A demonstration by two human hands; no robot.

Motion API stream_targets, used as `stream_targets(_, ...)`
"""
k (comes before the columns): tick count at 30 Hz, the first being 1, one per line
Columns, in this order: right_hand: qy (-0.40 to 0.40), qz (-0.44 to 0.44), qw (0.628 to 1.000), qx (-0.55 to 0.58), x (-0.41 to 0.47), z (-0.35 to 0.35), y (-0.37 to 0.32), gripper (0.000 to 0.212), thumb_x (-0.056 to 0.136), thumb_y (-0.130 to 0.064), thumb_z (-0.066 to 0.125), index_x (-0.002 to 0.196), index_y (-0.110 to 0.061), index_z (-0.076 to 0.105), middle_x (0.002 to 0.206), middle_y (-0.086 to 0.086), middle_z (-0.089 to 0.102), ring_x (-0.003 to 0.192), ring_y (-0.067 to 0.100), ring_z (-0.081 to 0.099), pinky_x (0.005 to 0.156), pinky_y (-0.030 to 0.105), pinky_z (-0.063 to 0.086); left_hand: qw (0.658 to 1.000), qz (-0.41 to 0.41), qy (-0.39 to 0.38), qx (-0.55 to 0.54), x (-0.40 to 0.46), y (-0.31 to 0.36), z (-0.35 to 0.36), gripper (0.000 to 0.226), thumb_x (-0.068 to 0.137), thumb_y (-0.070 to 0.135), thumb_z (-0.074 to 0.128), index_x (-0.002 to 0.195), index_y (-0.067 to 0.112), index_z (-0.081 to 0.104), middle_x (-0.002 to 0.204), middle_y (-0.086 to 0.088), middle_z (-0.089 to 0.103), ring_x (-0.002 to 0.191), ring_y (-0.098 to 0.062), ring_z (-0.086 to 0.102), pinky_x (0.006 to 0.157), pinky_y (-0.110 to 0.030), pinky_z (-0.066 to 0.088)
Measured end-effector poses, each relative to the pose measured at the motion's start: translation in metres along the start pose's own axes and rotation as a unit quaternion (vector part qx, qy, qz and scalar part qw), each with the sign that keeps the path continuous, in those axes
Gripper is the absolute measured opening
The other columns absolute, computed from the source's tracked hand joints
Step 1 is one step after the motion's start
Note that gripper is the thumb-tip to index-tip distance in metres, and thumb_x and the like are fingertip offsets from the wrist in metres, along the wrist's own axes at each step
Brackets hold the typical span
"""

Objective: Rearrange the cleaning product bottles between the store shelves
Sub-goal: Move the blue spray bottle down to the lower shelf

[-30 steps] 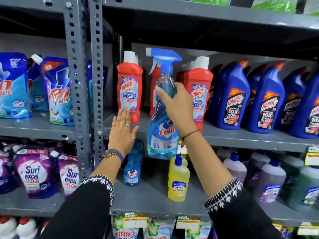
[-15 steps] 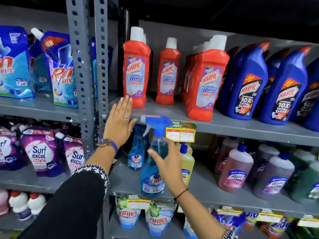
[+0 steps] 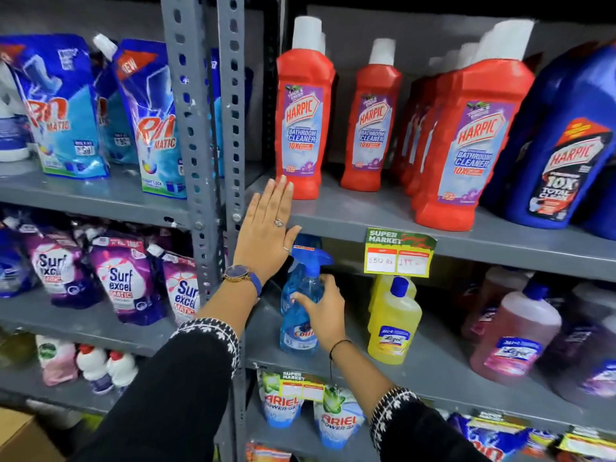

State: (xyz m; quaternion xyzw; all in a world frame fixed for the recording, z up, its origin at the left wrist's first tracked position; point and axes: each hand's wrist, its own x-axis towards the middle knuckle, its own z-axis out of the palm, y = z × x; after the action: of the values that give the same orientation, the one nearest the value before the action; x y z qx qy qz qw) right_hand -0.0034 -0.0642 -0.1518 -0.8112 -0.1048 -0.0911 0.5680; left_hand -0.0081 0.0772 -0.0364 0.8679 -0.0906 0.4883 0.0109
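"Harpic Bathroom Cleaner" on red bottles (image 3: 305,125), "Surf excel" on purple pouches (image 3: 123,281), "Super Market" on price tag (image 3: 398,250)

Grey slotted-steel store shelving (image 3: 203,128)

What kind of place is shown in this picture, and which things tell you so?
Most likely a supermarket's cleaning-products aisle. Grey metal shelves hold rows of identical red Harpic bottles, and a "Super Market" price tag is clipped to the shelf edge. Detergent pouches fill the neighbouring rack.
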Motion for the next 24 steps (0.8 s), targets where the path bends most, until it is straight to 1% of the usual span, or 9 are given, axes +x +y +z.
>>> stream_targets(5,-0.031,-0.005,0.999,-0.015,0.014,0.018,0.01,0.051,0.074,-0.028,0.08,0.115,-0.019,0.05,0.116,0.005,0.064,0.11,0.021,0.06,0.096,0.042,0.05,1.0,0.0,0.001,0.011,0.0,-0.001,0.001,0.066,0.092,0.031,0.035,0.149,0.006,0.012,0.154,-0.016,0.021,0.143,-0.026,0.01,0.118,-0.033,-0.004)
stream_targets(8,-0.042,-0.019,0.999,-0.019,0.015,0.023,0.01,0.048,0.075,-0.024,0.08,0.113,-0.019,0.051,0.115,0.003,0.064,0.108,0.02,0.06,0.097,0.039,0.05,1.0,0.002,0.005,0.011,0.0,-0.001,0.002,0.066,0.092,0.031,0.035,0.149,0.006,0.012,0.154,-0.016,0.021,0.143,-0.026,0.01,0.118,-0.033,-0.003)
stream_targets(11,-0.047,-0.028,0.998,-0.022,0.016,0.027,0.009,0.044,0.075,-0.023,0.08,0.107,-0.024,0.049,0.11,0.002,0.064,0.104,0.018,0.06,0.096,0.038,0.05,1.0,0.003,0.005,0.013,-0.001,-0.002,0.003,0.065,0.093,0.031,0.035,0.149,0.006,0.012,0.154,-0.015,0.021,0.143,-0.027,0.011,0.118,-0.033,-0.002)
stream_targets(15,-0.036,-0.035,0.998,-0.032,0.017,0.029,0.009,0.05,0.076,-0.024,0.079,0.116,-0.014,0.052,0.113,0.003,0.063,0.104,0.016,0.057,0.096,0.033,0.048,1.0,0.005,0.007,0.01,-0.001,-0.002,0.002,0.065,0.093,0.031,0.036,0.148,0.006,0.013,0.154,-0.016,0.022,0.142,-0.027,0.011,0.117,-0.033,-0.003)
stream_targets(21,-0.033,-0.034,0.998,-0.047,0.015,0.03,0.009,0.051,0.077,-0.026,0.078,0.119,-0.013,0.051,0.115,0.005,0.062,0.106,0.017,0.055,0.095,0.032,0.048,1.0,0.002,0.008,0.013,-0.001,-0.002,0.003,0.065,0.093,0.032,0.036,0.149,0.007,0.013,0.154,-0.015,0.022,0.143,-0.027,0.011,0.117,-0.033,-0.002)
stream_targets(24,-0.024,-0.033,0.998,-0.047,0.015,0.032,0.009,0.051,0.077,-0.026,0.078,0.118,-0.012,0.051,0.116,0.006,0.061,0.107,0.019,0.055,0.096,0.034,0.048,1.0,0.003,0.006,0.014,-0.001,-0.002,0.003,0.065,0.093,0.032,0.036,0.149,0.007,0.012,0.154,-0.015,0.021,0.143,-0.026,0.01,0.118,-0.034,-0.002)
